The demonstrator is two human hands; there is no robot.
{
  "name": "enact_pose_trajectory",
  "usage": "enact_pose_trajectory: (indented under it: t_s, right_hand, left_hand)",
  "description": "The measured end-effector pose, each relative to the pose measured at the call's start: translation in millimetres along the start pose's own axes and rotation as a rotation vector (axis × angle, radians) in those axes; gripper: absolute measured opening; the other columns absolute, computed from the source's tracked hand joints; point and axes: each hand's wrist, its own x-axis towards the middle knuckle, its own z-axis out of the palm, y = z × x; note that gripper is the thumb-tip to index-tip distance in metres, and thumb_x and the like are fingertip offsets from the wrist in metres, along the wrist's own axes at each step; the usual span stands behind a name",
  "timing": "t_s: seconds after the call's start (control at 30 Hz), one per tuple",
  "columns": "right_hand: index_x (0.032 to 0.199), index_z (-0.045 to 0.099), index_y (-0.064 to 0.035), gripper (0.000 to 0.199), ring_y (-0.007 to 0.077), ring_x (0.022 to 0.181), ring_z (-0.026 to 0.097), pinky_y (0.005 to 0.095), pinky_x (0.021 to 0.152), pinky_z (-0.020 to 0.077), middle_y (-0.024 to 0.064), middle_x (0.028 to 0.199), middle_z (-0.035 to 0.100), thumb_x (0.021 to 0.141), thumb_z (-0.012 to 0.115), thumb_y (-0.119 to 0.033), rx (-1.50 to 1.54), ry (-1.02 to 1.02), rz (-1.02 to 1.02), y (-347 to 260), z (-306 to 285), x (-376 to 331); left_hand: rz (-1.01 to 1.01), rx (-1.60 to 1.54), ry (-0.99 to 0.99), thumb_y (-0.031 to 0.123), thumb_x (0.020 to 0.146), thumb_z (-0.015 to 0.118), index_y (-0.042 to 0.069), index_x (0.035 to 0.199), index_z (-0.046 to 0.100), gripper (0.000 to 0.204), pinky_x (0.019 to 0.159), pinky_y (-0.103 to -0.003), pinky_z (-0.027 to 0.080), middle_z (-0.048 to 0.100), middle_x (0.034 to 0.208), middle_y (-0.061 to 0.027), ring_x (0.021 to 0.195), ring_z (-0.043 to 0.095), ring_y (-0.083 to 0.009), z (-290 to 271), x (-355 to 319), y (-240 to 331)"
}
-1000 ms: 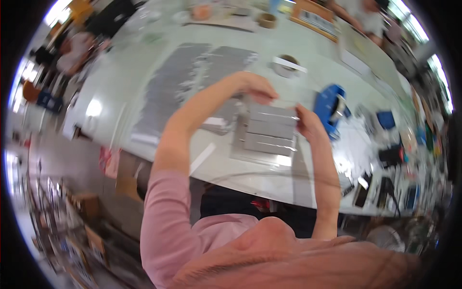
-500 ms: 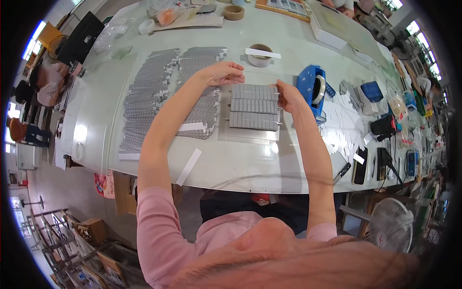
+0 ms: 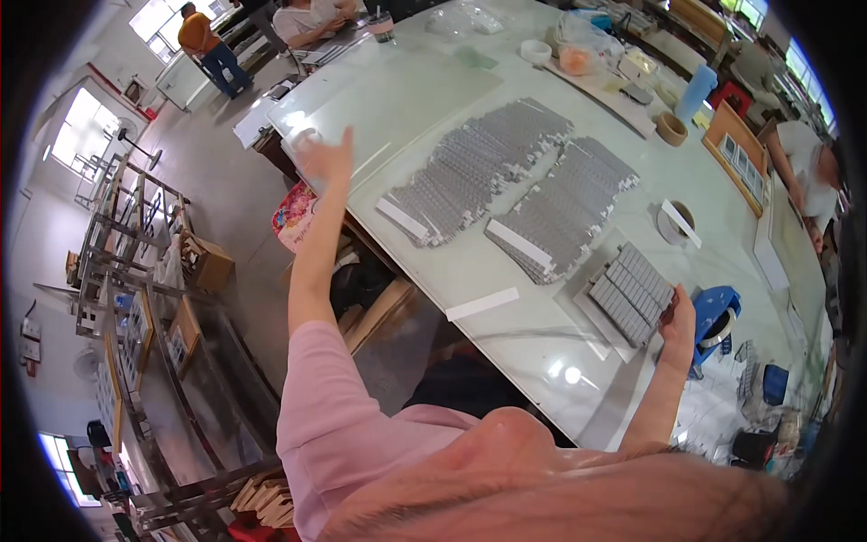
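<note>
plainly, the grey block (image 3: 629,294) lies right of the frame's centre, its rows slanting upper left to lower right; the nearer right hand (image 3: 678,327) touches its right edge, grip unclear. the left hand (image 3: 327,163), fingers spread, is well apart at upper left.

You have two rows of overlapping grey sheets (image 3: 479,158) before you and one grey gridded stack (image 3: 630,294). Count four white strips (image 3: 483,304) (two of them on those rows), one blue tape dispenser (image 3: 718,312) and, apart from it, three ring-shaped rolls (image 3: 670,137). There is one blue cylinder (image 3: 695,93). Your own hands (image 3: 679,321) make two; other people (image 3: 194,34) number at least three.
</note>
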Motion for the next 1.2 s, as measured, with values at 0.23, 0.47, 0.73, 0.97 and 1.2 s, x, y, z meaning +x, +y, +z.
enact_pose_trajectory:
  t_s: [0.23,0.47,0.73,0.97,1.2]
  right_hand:
    - [0.110,0.061,-0.0016,0.039,0.0241,0.096,0.064,0.0365,0.085,0.0505,0.0093,0.103,0.068,0.101,0.038,-0.032,0.031,-0.046,-0.030,3,2,-9]
    - [0.108,0.061,-0.0021,0.037,0.0228,0.093,0.065,0.0358,0.080,0.0524,0.0088,0.102,0.068,0.101,0.039,-0.031,0.041,-0.035,-0.027,0,26,-22]
    - [0.105,0.061,-0.0021,0.035,0.0219,0.090,0.064,0.0339,0.077,0.0518,0.0076,0.099,0.068,0.101,0.040,-0.030,0.034,-0.025,-0.040,3,20,-24]
    - [0.093,0.062,-0.0100,0.027,0.0103,0.054,0.053,0.0240,0.048,0.0408,-0.0014,0.076,0.064,0.098,0.049,-0.033,-0.051,0.036,-0.079,1,1,-28]
    - [0.105,0.060,-0.0075,0.022,0.0217,0.083,0.066,0.0373,0.072,0.0550,0.0076,0.091,0.067,0.096,0.051,-0.025,0.184,0.163,-0.147,1,63,-91]
  left_hand:
    - [-0.626,-0.123,-0.320,0.056,0.073,0.069,0.001,0.131,0.047,0.084,0.103,-0.045,0.035,0.049,0.131,-0.0169,0.122,0.044,-0.0314,3,6,-109]
    - [-0.627,-1.008,-0.669,0.029,0.095,0.057,0.002,0.117,0.058,0.035,0.088,-0.034,0.049,0.063,0.114,-0.0083,0.101,0.061,-0.0210,39,18,-194]
    - [-0.690,-1.309,-0.500,0.031,0.101,0.046,0.004,0.115,0.059,0.032,0.076,-0.027,0.050,0.066,0.106,-0.0067,0.091,0.061,-0.0150,-4,-12,-210]
    - [-0.640,-1.387,-0.510,0.030,0.097,0.052,0.005,0.106,0.061,0.027,0.064,-0.023,0.048,0.069,0.093,-0.0063,0.076,0.063,-0.0141,-112,-75,-170]
    - [-0.632,-1.295,-1.036,0.032,0.100,0.048,0.005,0.104,0.064,0.032,0.060,-0.021,0.046,0.070,0.088,-0.0055,0.076,0.063,-0.0095,-220,-212,-87]
